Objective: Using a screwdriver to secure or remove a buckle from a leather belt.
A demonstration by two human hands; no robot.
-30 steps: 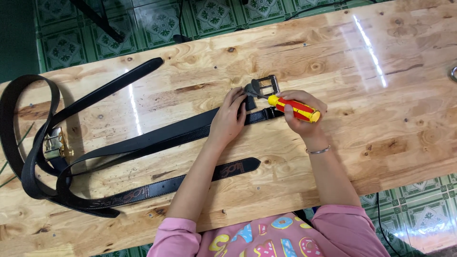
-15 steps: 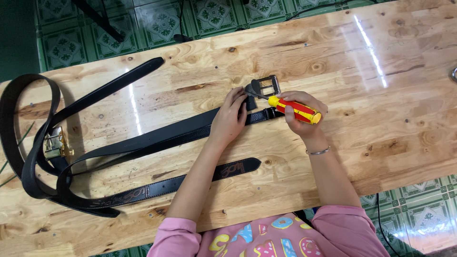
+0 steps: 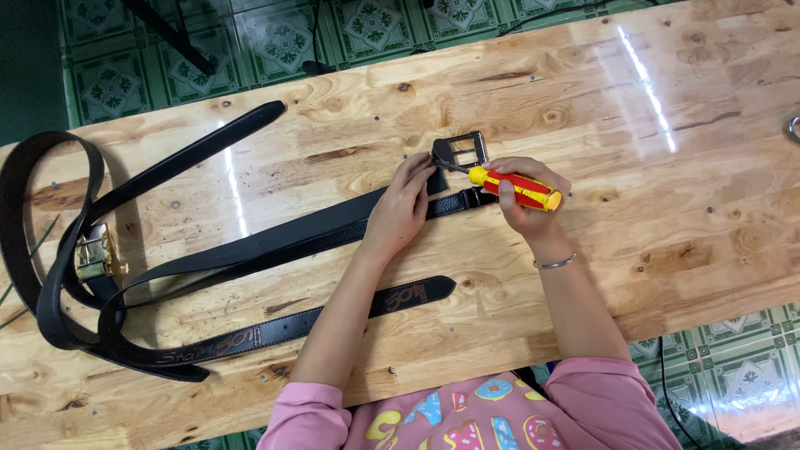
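Head view: the black belt [image 3: 333, 229] is pinned flat beside the buckle [image 3: 460, 151] by the spread left hand [image 3: 402, 207]; the red-and-yellow screwdriver [image 3: 517, 188], tip at the buckle, is gripped in the closed right hand [image 3: 525, 204].

The belts [image 3: 275, 237] are black, one with a silver buckle [image 3: 461, 150], another with a gold-coloured buckle [image 3: 98, 254]. The screwdriver [image 3: 515, 188] has a red and yellow handle. The table [image 3: 667, 208] is pale knotty wood. The floor tiles [image 3: 108, 83] are green, seemingly floral-patterned. The sleeves [image 3: 300, 421] are pink.
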